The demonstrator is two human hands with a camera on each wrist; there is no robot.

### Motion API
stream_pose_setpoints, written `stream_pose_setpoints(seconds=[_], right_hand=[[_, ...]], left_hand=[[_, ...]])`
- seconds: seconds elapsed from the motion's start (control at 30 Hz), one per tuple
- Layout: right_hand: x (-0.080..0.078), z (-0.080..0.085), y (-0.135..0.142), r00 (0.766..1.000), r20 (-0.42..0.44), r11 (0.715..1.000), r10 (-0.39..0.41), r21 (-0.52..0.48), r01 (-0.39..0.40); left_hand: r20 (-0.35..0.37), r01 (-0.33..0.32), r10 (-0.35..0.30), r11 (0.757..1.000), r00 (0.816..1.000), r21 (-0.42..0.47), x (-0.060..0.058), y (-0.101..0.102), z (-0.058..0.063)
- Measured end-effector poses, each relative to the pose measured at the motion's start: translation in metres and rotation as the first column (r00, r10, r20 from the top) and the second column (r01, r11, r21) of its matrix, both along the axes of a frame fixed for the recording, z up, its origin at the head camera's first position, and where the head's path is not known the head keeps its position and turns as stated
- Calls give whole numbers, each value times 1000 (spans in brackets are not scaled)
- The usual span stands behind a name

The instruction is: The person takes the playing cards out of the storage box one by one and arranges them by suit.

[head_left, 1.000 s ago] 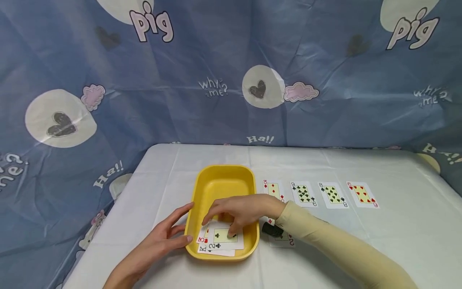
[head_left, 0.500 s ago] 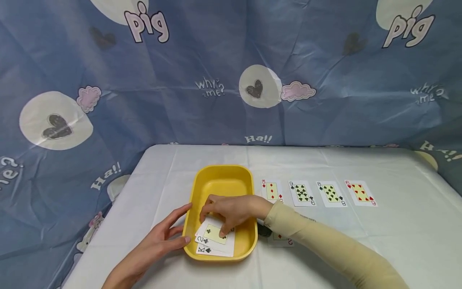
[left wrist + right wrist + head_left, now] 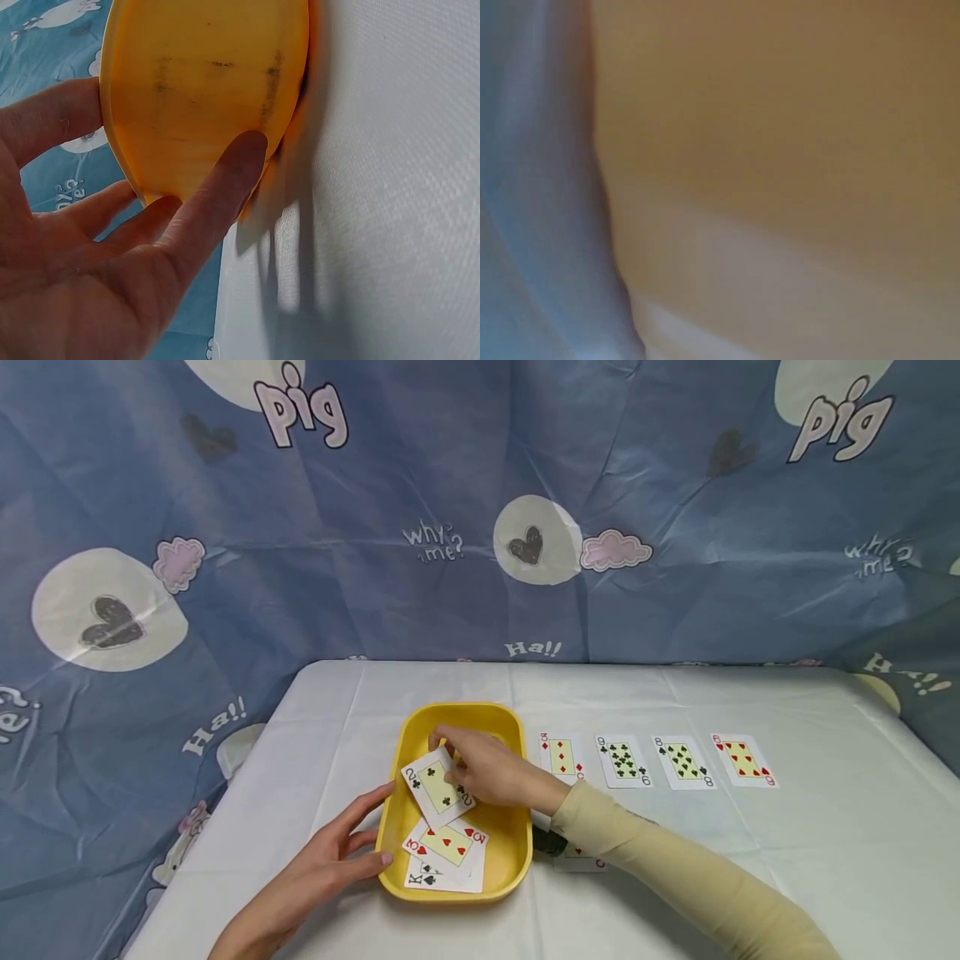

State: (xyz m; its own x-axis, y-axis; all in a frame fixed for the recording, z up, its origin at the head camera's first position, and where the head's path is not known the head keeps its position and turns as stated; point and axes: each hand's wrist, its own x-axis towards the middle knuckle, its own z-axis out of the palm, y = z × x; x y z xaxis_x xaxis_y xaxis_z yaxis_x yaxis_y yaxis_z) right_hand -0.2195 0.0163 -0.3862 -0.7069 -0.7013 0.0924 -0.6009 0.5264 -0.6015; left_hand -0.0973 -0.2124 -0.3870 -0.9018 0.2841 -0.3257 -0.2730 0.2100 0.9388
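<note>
In the head view my right hand (image 3: 491, 770) pinches a two of clubs playing card (image 3: 433, 789) by its right edge, over the yellow tray (image 3: 517, 860). Below it in the tray lie a three of hearts (image 3: 446, 843) and, partly covered, a king of spades (image 3: 457, 882). Straight fingers of my left hand (image 3: 330, 853) touch the tray's left outer side. The left wrist view has thumb and fingertips of the left hand (image 3: 135, 247) against the scuffed tray wall (image 3: 202, 82). Only a blurred, close yellow surface and paler areas fill most of the right wrist view.
Right of the tray, a row of face-up cards lies on the white cloth (image 3: 825, 827): three of diamonds (image 3: 561, 757), nine of clubs (image 3: 624, 762), eight of spades (image 3: 684, 763), six of hearts (image 3: 744, 761). Another card (image 3: 577, 862) is mostly hidden under the right sleeve.
My right hand has pulled the two of clubs off the other cards and moved it away from me, uncovering the three of hearts. The left hand stays at the tray.
</note>
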Motion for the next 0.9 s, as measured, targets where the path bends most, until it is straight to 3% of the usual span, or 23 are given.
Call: stream_pose_setpoints(seconds=[0.13,0.27,0.37,0.47,0.67,0.77,0.9], right_hand=[[-1,0,3,998,20,988,-58,-144,60],[-1,0,6,992,77,940,-97,-321,117],[-1,-1,8,987,132,877,-94,-457,145],[-3,-2,9,977,203,796,-61,-581,170],[-2,0,12,968,249,640,-32,-739,211],[-2,1,15,970,237,587,-48,-779,220],[-4,2,21,968,241,550,-68,-800,238]], left_hand=[[5,5,-5,1000,1000,3,-1,-1,0],[15,-7,7,1000,1000,-4,-1,0,0],[19,-22,23,1000,1000,-18,-2,1,0],[22,-29,29,999,999,-23,-1,1,0],[18,-37,37,999,999,-25,0,1,0],[18,-31,31,999,999,-23,0,1,0],[10,-22,22,1000,1000,-15,0,1,1]])
